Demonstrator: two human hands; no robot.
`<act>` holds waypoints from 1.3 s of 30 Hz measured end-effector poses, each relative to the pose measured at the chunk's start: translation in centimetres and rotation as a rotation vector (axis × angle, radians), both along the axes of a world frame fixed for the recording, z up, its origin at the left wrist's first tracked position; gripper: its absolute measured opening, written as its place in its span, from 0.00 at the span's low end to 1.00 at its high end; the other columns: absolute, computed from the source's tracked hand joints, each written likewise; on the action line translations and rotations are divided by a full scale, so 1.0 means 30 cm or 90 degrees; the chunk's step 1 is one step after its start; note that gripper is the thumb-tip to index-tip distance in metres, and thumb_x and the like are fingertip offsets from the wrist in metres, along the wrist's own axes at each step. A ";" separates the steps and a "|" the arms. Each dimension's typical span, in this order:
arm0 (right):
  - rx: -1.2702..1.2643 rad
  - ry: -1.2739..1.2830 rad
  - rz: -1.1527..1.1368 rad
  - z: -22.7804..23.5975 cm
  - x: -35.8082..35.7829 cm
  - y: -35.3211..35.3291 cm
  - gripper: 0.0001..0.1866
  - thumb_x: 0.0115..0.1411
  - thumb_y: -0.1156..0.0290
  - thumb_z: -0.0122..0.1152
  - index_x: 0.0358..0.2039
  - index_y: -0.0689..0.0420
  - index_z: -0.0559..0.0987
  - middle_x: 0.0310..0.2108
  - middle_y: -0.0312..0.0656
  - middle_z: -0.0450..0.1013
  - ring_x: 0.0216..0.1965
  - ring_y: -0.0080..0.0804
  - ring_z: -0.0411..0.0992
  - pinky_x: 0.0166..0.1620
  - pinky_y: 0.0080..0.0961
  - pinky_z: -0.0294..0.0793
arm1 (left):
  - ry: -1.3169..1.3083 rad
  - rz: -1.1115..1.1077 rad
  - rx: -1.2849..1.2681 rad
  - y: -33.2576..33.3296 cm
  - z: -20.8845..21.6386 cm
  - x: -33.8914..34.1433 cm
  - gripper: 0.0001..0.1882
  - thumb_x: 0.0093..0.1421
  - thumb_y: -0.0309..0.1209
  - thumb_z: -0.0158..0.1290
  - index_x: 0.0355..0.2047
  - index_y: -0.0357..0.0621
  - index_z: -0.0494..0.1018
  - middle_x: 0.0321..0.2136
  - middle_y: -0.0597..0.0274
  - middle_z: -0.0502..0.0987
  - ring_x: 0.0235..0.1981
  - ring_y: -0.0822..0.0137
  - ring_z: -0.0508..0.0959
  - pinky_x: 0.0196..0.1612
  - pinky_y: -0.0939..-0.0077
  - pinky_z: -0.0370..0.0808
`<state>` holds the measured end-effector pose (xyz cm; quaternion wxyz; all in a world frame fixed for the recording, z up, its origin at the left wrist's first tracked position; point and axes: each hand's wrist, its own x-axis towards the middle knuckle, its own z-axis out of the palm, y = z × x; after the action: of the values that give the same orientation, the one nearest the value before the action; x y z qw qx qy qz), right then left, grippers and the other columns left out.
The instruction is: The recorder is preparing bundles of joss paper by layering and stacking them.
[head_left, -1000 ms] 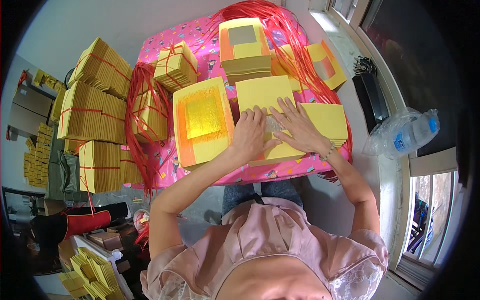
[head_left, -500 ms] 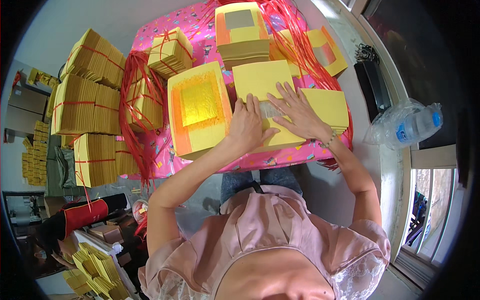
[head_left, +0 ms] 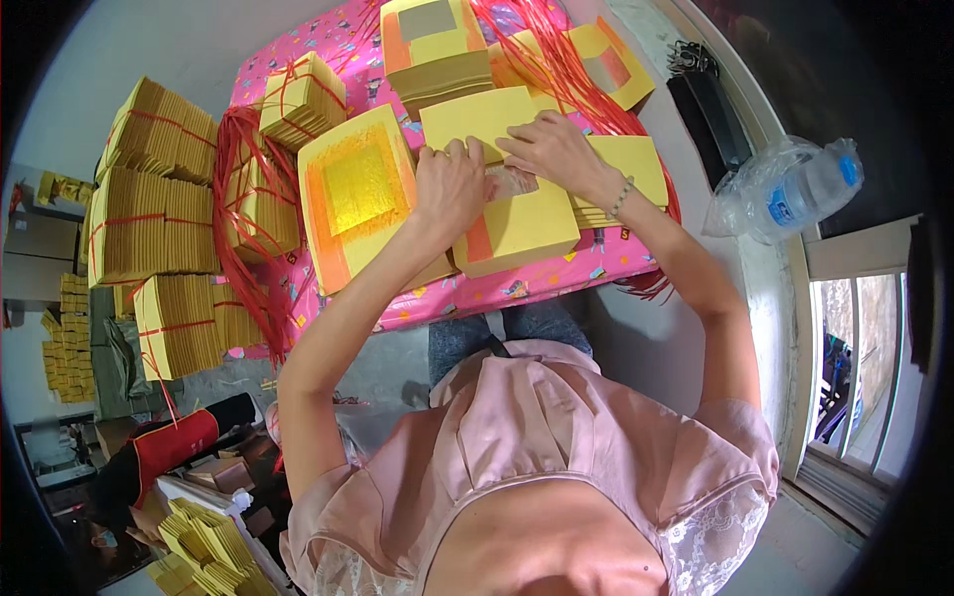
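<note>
Both hands are at a stack of yellow paper (head_left: 522,233) whose top sheet has a silver patch and an orange strip. My left hand (head_left: 452,184) lies over the left side, with bent fingers closed along the near edge of a plain yellow sheet (head_left: 477,114). On the same edge, farther right, the curled fingers of my right hand (head_left: 558,157) press down; their tips are partly hidden. Left of this stack sits another yellow stack (head_left: 383,253), topped with a gold square (head_left: 356,189) in an orange border. A plain yellow stack (head_left: 631,174) is beside my right wrist.
A pink patterned cloth (head_left: 517,288) covers the table. Bundles (head_left: 159,223) tied with red string stand on the left, near hanging red strands (head_left: 234,248). Behind are a tall stack (head_left: 437,60) and more red strands (head_left: 547,74). A bagged plastic bottle (head_left: 810,194) is at right.
My hands went from lying flat with fingers stretched to curled fingers on the sheet's edge, a little farther back. The whole view has shifted slightly.
</note>
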<state>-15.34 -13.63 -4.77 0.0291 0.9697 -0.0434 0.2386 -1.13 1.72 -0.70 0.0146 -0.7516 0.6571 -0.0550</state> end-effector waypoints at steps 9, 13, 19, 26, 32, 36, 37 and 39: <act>-0.011 -0.061 0.050 0.036 -0.002 -0.018 0.12 0.58 0.63 0.65 0.41 0.54 0.81 0.33 0.35 0.79 0.32 0.33 0.75 0.41 0.32 0.73 | -0.300 -0.066 -0.156 -0.078 -0.067 0.049 0.17 0.51 0.35 0.58 0.40 0.39 0.75 0.34 0.62 0.70 0.37 0.65 0.73 0.36 0.70 0.68; 0.188 -0.166 -0.067 0.059 -0.051 -0.013 0.17 0.62 0.60 0.62 0.47 0.56 0.80 0.44 0.40 0.78 0.42 0.36 0.77 0.45 0.30 0.74 | -0.306 -0.087 -0.233 -0.098 -0.036 0.038 0.09 0.52 0.31 0.55 0.34 0.44 0.78 0.33 0.65 0.67 0.37 0.68 0.69 0.35 0.72 0.65; 0.719 -0.253 -0.305 0.109 -0.219 -0.066 0.31 0.66 0.51 0.56 0.57 0.67 0.70 0.48 0.50 0.76 0.48 0.36 0.76 0.48 0.33 0.76 | -0.300 -0.129 -0.294 -0.123 0.047 -0.106 0.10 0.50 0.31 0.56 0.33 0.44 0.79 0.34 0.64 0.68 0.37 0.67 0.70 0.36 0.71 0.65; 1.120 -0.267 -0.212 0.061 -0.458 -0.079 0.20 0.68 0.68 0.56 0.57 0.62 0.70 0.47 0.40 0.76 0.47 0.26 0.75 0.47 0.23 0.77 | -0.126 -0.270 -0.258 -0.171 0.003 -0.284 0.15 0.53 0.30 0.56 0.42 0.44 0.75 0.35 0.61 0.71 0.39 0.63 0.72 0.40 0.69 0.67; 1.028 -0.374 -0.258 -0.080 -0.593 -0.095 0.20 0.67 0.77 0.52 0.58 0.67 0.67 0.46 0.47 0.76 0.45 0.28 0.76 0.46 0.26 0.77 | 0.293 -0.307 -0.178 -0.178 -0.014 -0.235 0.24 0.55 0.37 0.63 0.51 0.44 0.75 0.42 0.51 0.75 0.45 0.51 0.75 0.48 0.57 0.72; 0.990 -0.355 -0.286 -0.153 -0.609 -0.100 0.19 0.67 0.76 0.52 0.57 0.66 0.66 0.45 0.46 0.76 0.44 0.30 0.77 0.44 0.24 0.78 | 0.286 -0.314 -0.181 -0.199 -0.053 -0.202 0.23 0.55 0.36 0.62 0.50 0.42 0.76 0.40 0.50 0.76 0.43 0.50 0.76 0.46 0.55 0.73; 0.990 -0.342 -0.305 -0.157 -0.608 -0.099 0.19 0.67 0.76 0.52 0.58 0.66 0.66 0.45 0.46 0.76 0.44 0.30 0.77 0.42 0.24 0.79 | 0.291 -0.309 -0.152 -0.201 -0.060 -0.200 0.23 0.55 0.35 0.62 0.51 0.42 0.76 0.40 0.50 0.76 0.43 0.50 0.76 0.46 0.54 0.73; 0.986 -0.314 -0.339 -0.152 -0.604 -0.093 0.20 0.67 0.75 0.52 0.58 0.64 0.66 0.45 0.45 0.76 0.43 0.29 0.77 0.41 0.23 0.79 | 0.296 -0.303 -0.122 -0.204 -0.069 -0.200 0.23 0.55 0.35 0.62 0.51 0.42 0.76 0.40 0.51 0.77 0.43 0.50 0.77 0.46 0.54 0.73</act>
<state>-33.46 -16.42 -9.34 -0.5972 0.5938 -0.4258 0.3309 -7.13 -4.38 -2.78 -0.2191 -0.5674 0.7919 0.0544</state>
